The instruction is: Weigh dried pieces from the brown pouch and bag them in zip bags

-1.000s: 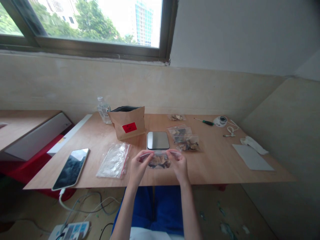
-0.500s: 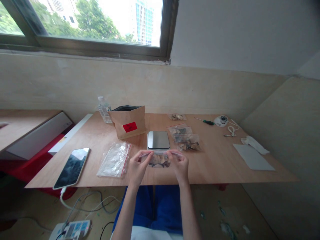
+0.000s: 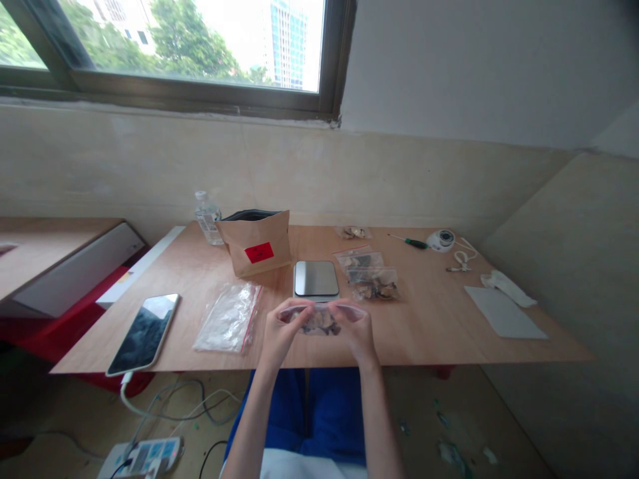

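Mid-handling at a wooden surface (image 3: 439, 332): a clear zip bag (image 3: 319, 322) of dried brown pieces, held in both hands near the front edge, just in front of a flat digital scale (image 3: 316, 279). Left hand (image 3: 282, 330) and right hand (image 3: 357, 330) both curled and grasping, thumbs and fingers pinching the bag's top edge from either side, hands nearly meeting at the middle, wrists bent, forearms angled up from over blue trousers (image 3: 324, 416). Step in hand, by all appearances: work along that top edge, though whether the seal is open or closed, hidden behind the fingers, impossible to say from this view. Next move calling for a steady two-handed hold on the edge. Close by, two more filled bags (image 3: 372, 287) just beside the scale, a flattened plastic bag (image 3: 228, 319) to the left, and behind, a kraft paper pouch with a red label (image 3: 254, 247)
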`<move>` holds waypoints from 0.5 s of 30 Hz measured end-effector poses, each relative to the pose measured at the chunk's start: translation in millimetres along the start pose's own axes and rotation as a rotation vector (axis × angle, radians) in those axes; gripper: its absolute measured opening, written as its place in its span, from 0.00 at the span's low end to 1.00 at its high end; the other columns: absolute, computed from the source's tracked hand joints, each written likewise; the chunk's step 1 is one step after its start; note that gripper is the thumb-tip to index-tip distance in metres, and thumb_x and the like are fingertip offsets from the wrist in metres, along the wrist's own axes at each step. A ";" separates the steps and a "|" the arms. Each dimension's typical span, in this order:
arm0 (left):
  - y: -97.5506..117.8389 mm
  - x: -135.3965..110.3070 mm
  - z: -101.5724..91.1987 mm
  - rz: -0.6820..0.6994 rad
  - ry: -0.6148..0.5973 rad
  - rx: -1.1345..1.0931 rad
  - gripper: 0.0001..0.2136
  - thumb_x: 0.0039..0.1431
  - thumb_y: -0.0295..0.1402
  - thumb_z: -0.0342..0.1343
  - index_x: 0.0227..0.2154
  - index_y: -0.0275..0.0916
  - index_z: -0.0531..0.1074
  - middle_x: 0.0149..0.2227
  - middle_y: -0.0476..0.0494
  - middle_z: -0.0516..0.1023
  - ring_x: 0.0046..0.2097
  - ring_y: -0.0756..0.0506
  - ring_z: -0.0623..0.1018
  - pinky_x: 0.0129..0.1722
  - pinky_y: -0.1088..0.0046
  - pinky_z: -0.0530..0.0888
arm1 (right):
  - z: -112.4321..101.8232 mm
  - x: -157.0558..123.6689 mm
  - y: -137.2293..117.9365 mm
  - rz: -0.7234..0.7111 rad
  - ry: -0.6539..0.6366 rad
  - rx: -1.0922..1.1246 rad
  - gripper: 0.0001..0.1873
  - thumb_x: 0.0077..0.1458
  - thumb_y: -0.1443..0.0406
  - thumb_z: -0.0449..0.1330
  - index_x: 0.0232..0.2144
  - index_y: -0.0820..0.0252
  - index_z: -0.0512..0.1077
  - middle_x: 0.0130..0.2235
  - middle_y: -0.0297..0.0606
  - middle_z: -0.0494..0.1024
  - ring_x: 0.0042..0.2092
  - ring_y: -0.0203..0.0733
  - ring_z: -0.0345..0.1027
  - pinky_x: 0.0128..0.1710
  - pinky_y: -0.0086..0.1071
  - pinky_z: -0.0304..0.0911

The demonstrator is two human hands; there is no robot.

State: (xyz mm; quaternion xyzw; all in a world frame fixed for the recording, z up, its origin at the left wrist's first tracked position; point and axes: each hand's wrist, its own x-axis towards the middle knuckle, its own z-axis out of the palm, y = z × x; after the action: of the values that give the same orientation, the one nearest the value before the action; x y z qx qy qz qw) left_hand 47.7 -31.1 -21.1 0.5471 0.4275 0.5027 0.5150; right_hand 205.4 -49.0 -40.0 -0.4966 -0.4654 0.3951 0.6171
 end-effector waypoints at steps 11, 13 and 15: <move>5.0 1.2 6.2 0.039 0.078 0.036 0.11 0.49 0.39 0.61 0.27 0.35 0.76 0.28 0.45 0.78 0.31 0.47 0.77 0.30 0.76 0.73 | 8.2 -1.5 -6.9 -0.053 0.066 -0.042 0.08 0.49 0.60 0.63 0.27 0.60 0.74 0.27 0.35 0.78 0.30 0.39 0.73 0.30 0.29 0.68; 4.7 1.5 5.6 0.035 0.068 0.022 0.11 0.50 0.39 0.61 0.28 0.35 0.76 0.29 0.44 0.79 0.32 0.47 0.77 0.31 0.76 0.74 | 8.0 -1.1 -6.5 -0.056 0.065 -0.034 0.08 0.49 0.60 0.63 0.27 0.60 0.74 0.27 0.35 0.78 0.30 0.39 0.73 0.31 0.29 0.68; 3.7 1.8 4.3 0.026 0.017 -0.002 0.11 0.51 0.39 0.61 0.31 0.36 0.77 0.32 0.43 0.79 0.34 0.46 0.78 0.33 0.75 0.74 | 7.4 -0.7 -6.4 -0.054 0.054 -0.019 0.08 0.49 0.60 0.63 0.27 0.59 0.74 0.27 0.35 0.78 0.30 0.38 0.73 0.31 0.28 0.68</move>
State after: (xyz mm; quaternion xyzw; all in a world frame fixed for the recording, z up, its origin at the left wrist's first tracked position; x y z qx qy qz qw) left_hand 52.0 -30.3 -17.1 0.5477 0.4243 0.5144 0.5053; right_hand 198.2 -49.0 -33.3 -0.5003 -0.4655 0.3603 0.6349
